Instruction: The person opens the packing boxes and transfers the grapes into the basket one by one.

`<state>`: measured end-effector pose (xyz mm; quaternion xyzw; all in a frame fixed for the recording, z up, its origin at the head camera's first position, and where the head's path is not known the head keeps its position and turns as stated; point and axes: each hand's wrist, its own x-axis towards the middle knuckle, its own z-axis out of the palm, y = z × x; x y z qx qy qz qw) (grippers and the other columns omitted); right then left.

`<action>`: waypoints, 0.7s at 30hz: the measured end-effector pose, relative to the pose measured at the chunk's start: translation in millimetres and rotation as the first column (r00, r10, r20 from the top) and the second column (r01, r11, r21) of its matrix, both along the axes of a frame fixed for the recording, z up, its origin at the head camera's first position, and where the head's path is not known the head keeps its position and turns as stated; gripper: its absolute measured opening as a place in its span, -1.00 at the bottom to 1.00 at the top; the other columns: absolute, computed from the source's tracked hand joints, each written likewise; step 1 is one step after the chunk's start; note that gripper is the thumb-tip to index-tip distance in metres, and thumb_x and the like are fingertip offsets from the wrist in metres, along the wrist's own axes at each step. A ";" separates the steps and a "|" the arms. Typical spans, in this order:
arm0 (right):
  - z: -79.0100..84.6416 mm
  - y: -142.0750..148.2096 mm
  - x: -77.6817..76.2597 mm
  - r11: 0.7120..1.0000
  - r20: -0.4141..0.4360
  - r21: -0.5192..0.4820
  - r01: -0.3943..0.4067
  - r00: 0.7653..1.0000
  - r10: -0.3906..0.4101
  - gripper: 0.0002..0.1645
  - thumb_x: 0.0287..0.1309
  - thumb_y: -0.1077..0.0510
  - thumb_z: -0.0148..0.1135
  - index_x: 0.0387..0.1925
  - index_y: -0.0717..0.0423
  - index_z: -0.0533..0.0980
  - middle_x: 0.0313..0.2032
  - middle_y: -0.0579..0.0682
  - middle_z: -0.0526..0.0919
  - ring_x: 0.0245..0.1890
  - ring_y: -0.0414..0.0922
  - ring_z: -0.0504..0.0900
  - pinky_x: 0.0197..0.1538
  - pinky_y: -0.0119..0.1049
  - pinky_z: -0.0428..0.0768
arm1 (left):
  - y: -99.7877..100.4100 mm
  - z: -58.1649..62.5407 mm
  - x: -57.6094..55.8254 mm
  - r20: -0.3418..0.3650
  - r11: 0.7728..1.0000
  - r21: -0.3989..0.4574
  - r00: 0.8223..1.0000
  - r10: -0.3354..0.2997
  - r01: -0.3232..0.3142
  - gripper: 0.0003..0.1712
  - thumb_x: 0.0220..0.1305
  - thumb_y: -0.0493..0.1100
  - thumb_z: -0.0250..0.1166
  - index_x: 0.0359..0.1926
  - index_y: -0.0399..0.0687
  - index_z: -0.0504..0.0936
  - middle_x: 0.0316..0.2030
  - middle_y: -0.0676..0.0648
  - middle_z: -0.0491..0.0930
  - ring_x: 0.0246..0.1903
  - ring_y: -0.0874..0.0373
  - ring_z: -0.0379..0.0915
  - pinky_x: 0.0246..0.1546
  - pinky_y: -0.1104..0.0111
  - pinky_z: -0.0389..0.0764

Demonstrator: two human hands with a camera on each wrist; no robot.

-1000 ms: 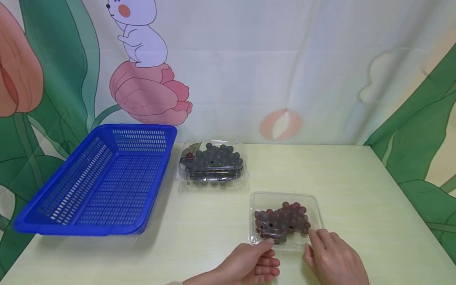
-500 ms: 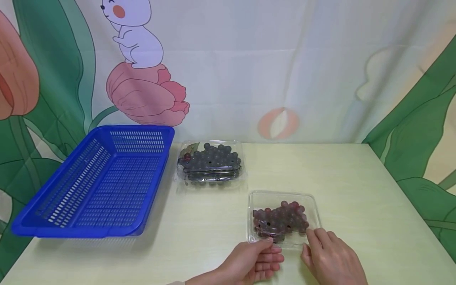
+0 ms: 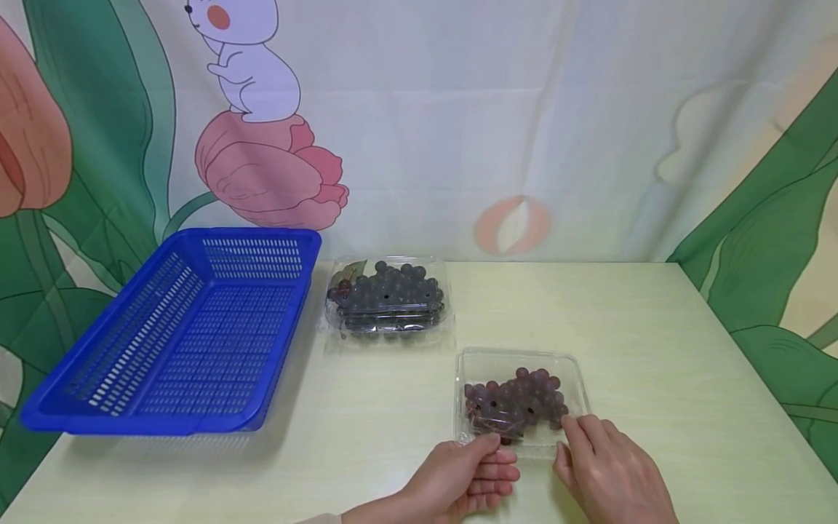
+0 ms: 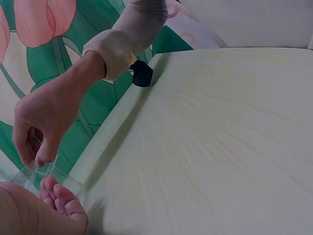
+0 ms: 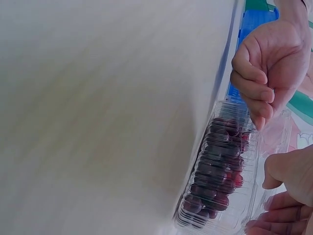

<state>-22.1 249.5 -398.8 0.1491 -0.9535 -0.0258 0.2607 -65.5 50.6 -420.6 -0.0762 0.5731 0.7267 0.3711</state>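
Observation:
A clear plastic clamshell box [image 3: 572,371] holding reddish-purple grapes [image 3: 517,400] lies on the table at front right in the head view. My left hand [image 3: 452,477] is at its front edge, thumb on the rim and the other fingers bent below. At the front right corner, my right hand [image 3: 612,466] pinches the rim between thumb and fingers. The left wrist view has the right hand [image 4: 49,117] gripping a clear plastic edge close to the left fingers. From the right wrist, the grapes [image 5: 220,171] show through the ridged wall. How far the lid is parted cannot be told.
A second clear box of dark grapes [image 3: 393,291] stands farther back, left of the first, with a brown leaf inside. On the left is a blue slotted plastic basket [image 3: 284,364]. A printed curtain [image 3: 425,145] hangs behind the pale table [image 3: 655,349].
Both hands stay at the front edge of the grape box, almost still. The whole head view has shifted slightly left.

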 end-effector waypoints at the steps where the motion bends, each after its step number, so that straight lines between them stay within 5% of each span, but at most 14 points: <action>1: 0.0 0.0 -0.1 1.000 -0.001 0.000 -0.002 1.000 0.002 -0.60 -0.18 0.18 0.55 -0.27 0.34 0.67 -0.45 0.07 0.60 -0.56 -0.10 0.52 -0.51 -0.27 0.61 | -0.1 0.1 -0.2 0.001 1.000 0.000 1.000 0.000 0.000 -0.55 0.56 -0.01 0.14 -0.06 -0.34 0.74 -0.37 -0.02 0.76 -0.43 0.25 0.67 -0.35 0.44 0.66; 13: -1.7 -4.2 2.6 1.000 0.035 -0.003 0.015 0.999 -0.015 -0.58 -0.19 0.28 0.56 -0.20 0.37 0.65 -0.36 0.12 0.65 -0.48 -0.03 0.59 -0.44 -0.22 0.65 | -0.2 0.9 0.7 -0.016 1.000 -0.006 1.000 -0.015 0.015 -0.55 0.57 -0.04 0.13 -0.05 -0.36 0.74 -0.37 -0.03 0.75 -0.45 0.27 0.63 -0.36 0.46 0.63; 21: -3.2 0.7 2.8 0.998 -0.009 -0.006 -0.067 0.998 0.067 -0.63 -0.13 0.32 0.37 -0.18 0.39 0.61 -0.34 0.14 0.64 -0.52 -0.02 0.54 -0.52 -0.19 0.58 | 0.1 0.3 1.7 -0.036 1.000 0.000 0.999 -0.016 0.016 -0.57 0.55 -0.07 0.12 -0.06 -0.38 0.74 -0.36 -0.06 0.76 -0.46 0.27 0.62 -0.39 0.48 0.62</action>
